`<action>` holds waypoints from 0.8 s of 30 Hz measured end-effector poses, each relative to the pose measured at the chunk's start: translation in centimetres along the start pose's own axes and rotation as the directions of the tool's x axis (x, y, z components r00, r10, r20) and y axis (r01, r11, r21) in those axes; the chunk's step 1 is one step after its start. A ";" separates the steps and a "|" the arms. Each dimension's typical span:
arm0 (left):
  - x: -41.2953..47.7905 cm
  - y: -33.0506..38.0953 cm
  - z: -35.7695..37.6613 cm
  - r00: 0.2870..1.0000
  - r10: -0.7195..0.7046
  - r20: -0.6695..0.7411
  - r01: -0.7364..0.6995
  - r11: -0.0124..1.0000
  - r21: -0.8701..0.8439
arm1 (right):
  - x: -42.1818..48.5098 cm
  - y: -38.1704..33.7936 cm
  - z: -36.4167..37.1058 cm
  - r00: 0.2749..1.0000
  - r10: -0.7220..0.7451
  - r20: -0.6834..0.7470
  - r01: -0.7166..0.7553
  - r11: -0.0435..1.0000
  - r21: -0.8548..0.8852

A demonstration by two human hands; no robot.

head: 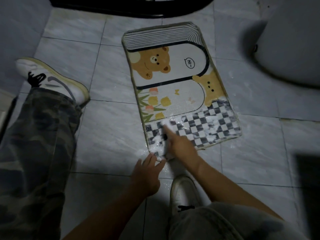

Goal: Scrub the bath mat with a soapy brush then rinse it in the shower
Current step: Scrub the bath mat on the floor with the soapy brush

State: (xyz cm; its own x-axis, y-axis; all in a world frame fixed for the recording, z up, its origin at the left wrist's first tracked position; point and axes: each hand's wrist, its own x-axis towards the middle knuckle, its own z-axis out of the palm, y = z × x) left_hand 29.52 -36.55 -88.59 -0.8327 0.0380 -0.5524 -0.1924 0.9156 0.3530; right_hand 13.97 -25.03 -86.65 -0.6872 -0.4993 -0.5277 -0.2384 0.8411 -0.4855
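A bath mat (183,84) with bears, tulips and a black-and-white checked band lies flat on the tiled floor. White suds cover its near checked end. My right hand (180,144) grips a dark brush (165,138) over the mat's near left corner, with the forefinger stretched out along it; the brush is blurred and mostly hidden by hand and foam. Just in front of it, my left hand (147,172) has its fingers spread, and the fingertips press the mat's near left corner edge.
My two white sneakers (52,78) (183,193) and camouflage trouser legs flank the hands. A white toilet base (285,49) stands at the right, a dark threshold (121,6) runs across the top, and a dark object (308,174) sits at the right edge. Floor tiles (107,132) near the mat are wet.
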 end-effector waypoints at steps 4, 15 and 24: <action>0.0 -0.2 -0.2 1.000 0.011 -0.008 -0.011 1.000 -0.023 | -0.1 -0.8 1.5 0.980 -0.162 0.114 0.176 0.976 -0.128; 0.1 0.3 -0.5 0.997 -0.049 0.060 0.049 0.999 -0.002 | 3.1 -2.0 0.8 0.989 -0.146 0.025 0.148 0.985 -0.091; 0.1 0.3 -0.5 0.993 -0.053 0.101 0.054 0.998 -0.010 | 2.3 -0.8 -0.6 0.992 -0.110 0.064 0.118 0.982 -0.148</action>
State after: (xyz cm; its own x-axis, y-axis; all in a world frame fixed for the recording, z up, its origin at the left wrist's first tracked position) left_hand 29.09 -36.47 -88.12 -0.7645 0.0302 -0.6439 -0.2422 0.9123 0.3303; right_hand 12.15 -26.74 -87.05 -0.6118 -0.6009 -0.5144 -0.4169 0.7976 -0.4359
